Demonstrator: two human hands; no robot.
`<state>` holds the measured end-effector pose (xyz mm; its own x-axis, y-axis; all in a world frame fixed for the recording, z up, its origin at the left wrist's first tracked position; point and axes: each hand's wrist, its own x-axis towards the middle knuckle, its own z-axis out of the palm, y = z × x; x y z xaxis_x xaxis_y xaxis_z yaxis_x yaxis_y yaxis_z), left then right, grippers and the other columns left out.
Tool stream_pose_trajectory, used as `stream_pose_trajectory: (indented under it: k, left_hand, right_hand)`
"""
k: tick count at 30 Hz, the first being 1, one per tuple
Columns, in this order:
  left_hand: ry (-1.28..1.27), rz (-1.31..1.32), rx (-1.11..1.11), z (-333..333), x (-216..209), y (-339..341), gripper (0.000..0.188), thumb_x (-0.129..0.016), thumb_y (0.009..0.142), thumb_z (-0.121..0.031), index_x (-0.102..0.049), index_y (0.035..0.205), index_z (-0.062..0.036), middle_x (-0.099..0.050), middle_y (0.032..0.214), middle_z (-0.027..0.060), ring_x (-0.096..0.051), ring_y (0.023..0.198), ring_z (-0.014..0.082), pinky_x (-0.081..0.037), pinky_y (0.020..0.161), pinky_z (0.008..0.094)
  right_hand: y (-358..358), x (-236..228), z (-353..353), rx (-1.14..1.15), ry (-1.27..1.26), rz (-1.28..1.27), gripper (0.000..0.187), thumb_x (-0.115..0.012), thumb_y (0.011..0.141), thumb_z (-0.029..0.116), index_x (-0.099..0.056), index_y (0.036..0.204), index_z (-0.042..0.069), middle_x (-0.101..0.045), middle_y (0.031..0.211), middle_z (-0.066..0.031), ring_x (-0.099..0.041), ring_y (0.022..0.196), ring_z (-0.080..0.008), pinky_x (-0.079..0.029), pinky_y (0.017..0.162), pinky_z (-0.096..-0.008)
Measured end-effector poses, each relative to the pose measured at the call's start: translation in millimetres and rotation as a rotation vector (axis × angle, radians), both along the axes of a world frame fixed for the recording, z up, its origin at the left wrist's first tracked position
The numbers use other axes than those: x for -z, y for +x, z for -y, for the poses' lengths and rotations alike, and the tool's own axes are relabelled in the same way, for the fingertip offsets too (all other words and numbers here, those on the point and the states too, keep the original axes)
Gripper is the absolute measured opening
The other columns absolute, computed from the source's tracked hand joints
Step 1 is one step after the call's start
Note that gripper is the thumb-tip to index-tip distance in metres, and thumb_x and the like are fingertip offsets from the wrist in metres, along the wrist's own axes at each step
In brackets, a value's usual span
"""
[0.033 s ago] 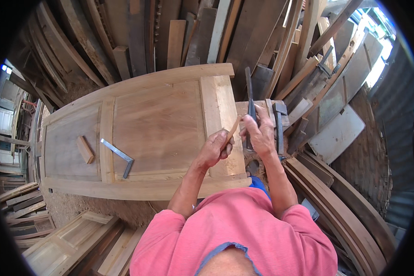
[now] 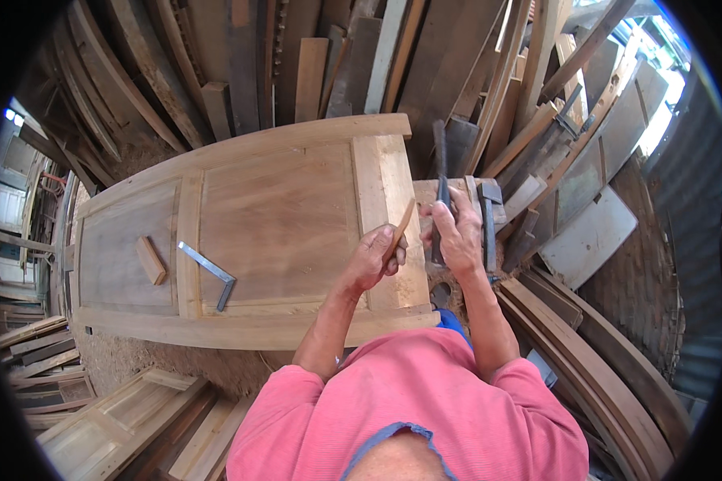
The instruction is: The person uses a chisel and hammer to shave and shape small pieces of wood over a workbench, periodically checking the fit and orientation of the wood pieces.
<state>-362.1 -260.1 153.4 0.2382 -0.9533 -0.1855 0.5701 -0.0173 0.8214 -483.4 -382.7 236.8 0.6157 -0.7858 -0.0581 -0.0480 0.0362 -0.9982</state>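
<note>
And there, right of centre in the frame, the left hand [image 2: 375, 256] was closed snugly around a slim wooden strip [image 2: 400, 230], fingers curled, thumb on top, the strip's pale tip poking out toward the upper right! Just beside it, the right hand [image 2: 460, 240] had a firm wrap on a long dark tool [image 2: 441, 152], which rose almost upright, its narrow end toward the top of the frame. Strip and tool stood near each other, a small gap between them.

Beneath the left hand, a panelled wooden door [image 2: 277, 228] swept across the middle of the frame to the left. On it, left of centre, a metal square [image 2: 207, 264] lay with its corner toward the right, and farther left sat a small wooden block [image 2: 150, 260], tilted askew. Right of the right hand, a dark hammer-like tool [image 2: 488, 224] lay on a low wooden stand [image 2: 425, 190], partly hidden.

What a backdrop, too: upright boards [image 2: 310, 76] crowded the top of the frame, a pale panel [image 2: 591, 236] leaned at the right, and a pink shirt [image 2: 409, 369] filled the lower middle!
</note>
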Motion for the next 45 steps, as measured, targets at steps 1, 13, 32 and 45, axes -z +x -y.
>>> stream_pose_trajectory:
  k: [1, 13, 32, 45]
  left_hand:
    - [0.004, -0.058, -0.093, 1, -5, 3, 0.046, -0.039, 0.105, -0.046, -0.058, 0.095, -0.0057, -0.051, 0.061, 0.0000, -0.042, 0.048, 0.0071, -0.034, 0.044, 0.0212]
    - [0.000, 0.009, -0.343, -11, -63, 33, 0.038, -0.044, 0.104, -0.042, -0.055, 0.090, -0.0084, -0.046, 0.063, -0.0037, -0.036, 0.045, 0.0048, -0.030, 0.039, 0.0220]
    - [0.183, -0.271, -0.083, -129, -11, -39, 0.040, -0.035, 0.107, -0.038, -0.054, 0.089, -0.0082, -0.034, 0.051, -0.0036, -0.031, 0.040, 0.0073, -0.028, 0.037, 0.0236]
    - [-0.012, 0.111, -0.151, -65, -60, -28, 0.038, -0.039, 0.106, -0.042, -0.053, 0.100, -0.0073, -0.046, 0.059, -0.0001, -0.040, 0.047, 0.0075, -0.033, 0.045, 0.0203]
  right_hand:
    - [-4, 0, -4, 0.004, 0.003, 0.035, 0.033, -0.056, 0.099, 0.023, -0.052, 0.121, -0.001, -0.064, 0.089, -0.0070, -0.060, 0.062, -0.0098, -0.050, 0.057, -0.0234]
    - [9, -29, -90, -0.364, 0.815, 0.406, 0.024, -0.045, 0.103, 0.017, -0.053, 0.119, 0.001, -0.056, 0.080, -0.0022, -0.055, 0.062, -0.0103, -0.053, 0.060, -0.0284]
    - [-56, -73, -83, -0.031, 0.387, 0.398, 0.022, -0.047, 0.102, 0.020, -0.053, 0.110, 0.001, -0.042, 0.058, 0.0040, -0.042, 0.045, -0.0051, -0.039, 0.043, -0.0222]
    - [-11, -22, -46, -0.211, 0.108, 0.104, 0.018, -0.063, 0.095, 0.019, -0.067, 0.092, 0.003, -0.051, 0.059, 0.0040, -0.047, 0.050, -0.0037, -0.039, 0.046, -0.0231]
